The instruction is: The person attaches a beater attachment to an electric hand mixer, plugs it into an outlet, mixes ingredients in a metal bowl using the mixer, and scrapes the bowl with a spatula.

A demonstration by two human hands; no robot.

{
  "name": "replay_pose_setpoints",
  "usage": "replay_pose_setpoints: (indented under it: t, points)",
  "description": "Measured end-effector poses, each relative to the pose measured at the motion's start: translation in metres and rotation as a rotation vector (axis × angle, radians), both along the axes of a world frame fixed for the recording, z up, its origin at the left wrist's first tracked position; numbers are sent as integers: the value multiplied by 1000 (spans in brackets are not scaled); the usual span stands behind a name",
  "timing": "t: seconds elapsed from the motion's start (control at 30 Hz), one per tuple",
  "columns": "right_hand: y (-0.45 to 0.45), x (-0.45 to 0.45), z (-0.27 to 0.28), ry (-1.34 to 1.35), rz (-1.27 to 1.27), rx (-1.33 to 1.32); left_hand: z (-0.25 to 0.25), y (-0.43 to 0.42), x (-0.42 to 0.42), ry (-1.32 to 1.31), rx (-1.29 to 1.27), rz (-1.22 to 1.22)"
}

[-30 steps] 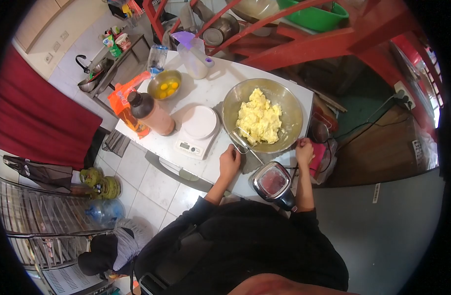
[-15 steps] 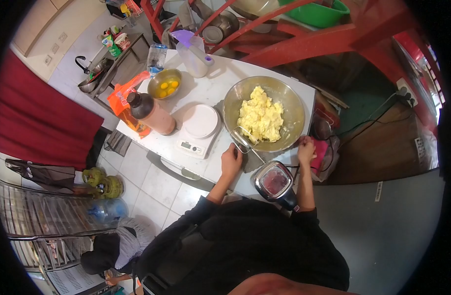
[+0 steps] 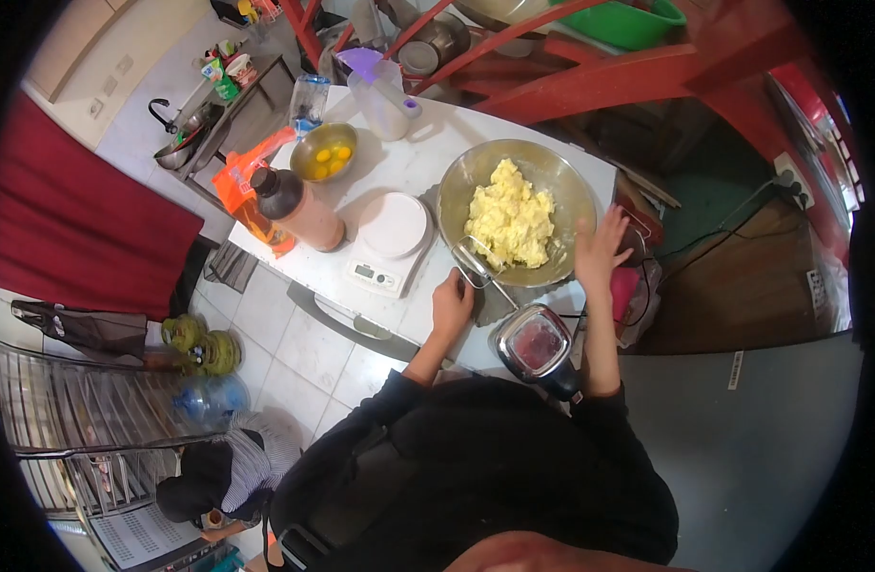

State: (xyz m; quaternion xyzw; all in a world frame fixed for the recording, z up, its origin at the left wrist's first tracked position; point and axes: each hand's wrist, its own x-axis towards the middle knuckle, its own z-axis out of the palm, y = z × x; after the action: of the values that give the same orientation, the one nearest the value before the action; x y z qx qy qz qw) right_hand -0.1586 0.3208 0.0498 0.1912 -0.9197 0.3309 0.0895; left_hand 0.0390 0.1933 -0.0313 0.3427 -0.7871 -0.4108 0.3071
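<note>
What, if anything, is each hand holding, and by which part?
Right hand: open, holding nothing. Left hand: curled near the mixer beaters; whether it holds anything cannot be told.

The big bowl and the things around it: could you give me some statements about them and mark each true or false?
1. The yellow mixture is in the big bowl. True.
2. The yolks are in the big bowl too. False: the yolks are in the small bowl.
3. The scale stands between the bottle and the big bowl. True.
4. The right hand is clenched. False: its fingers are spread.
5. The mixer's body is outside the big bowl. True.
</note>
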Motion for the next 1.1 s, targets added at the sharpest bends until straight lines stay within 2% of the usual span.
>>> replay_pose_setpoints:
  t: [0.07, 0.1, 1.1]
  points:
    - [-7, 2, -16, -208, -17, 1, 4, -1, 0, -40, 25, -11]
    - [-5, 0, -16, -138, 0, 60, 4, -2, -1, -29, 16, -10]
    - [-7, -1, -18, -279, 29, -23, 4, -3, -2, -71, 21, 6]
